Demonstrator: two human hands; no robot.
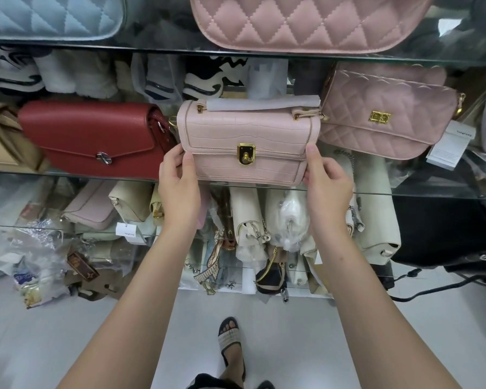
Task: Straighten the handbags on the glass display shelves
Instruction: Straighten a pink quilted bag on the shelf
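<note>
Both hands on the pale pink croc-embossed handbag [247,144], middle glass shelf [404,189], dead centre. Left hand [180,183] clamped on the bag's lower left edge, thumb across the front face, fingers [186,167] wrapped round the side. Right hand [327,183] gripping the lower right edge the same way, thumb up along the front corner. Bag upright, front facing out, gold clasp [246,154] centred on the flap, base at the shelf's front lip. Top handle wrapped in white foam sheet [264,103].

Red flap handbag [96,138] just beside it on the left, touching or nearly so at the strap end; cannot tell which. Tan bag [0,136] further left, partly hidden behind the red one. Pink quilted handbag [385,113] on the right, tilted, gold turn-lock on front, white paper tag [449,144] hanging off its lower right corner; close to the held bag, contact unclear.

Upper shelf: light blue quilted bag [51,15] left, large pink quilted bag [306,21] right, both cropped by frame top.

Lower shelves: cream and white bags packed on end, some in plastic wrap. Sandalled foot [230,341] on the white floor below.
</note>
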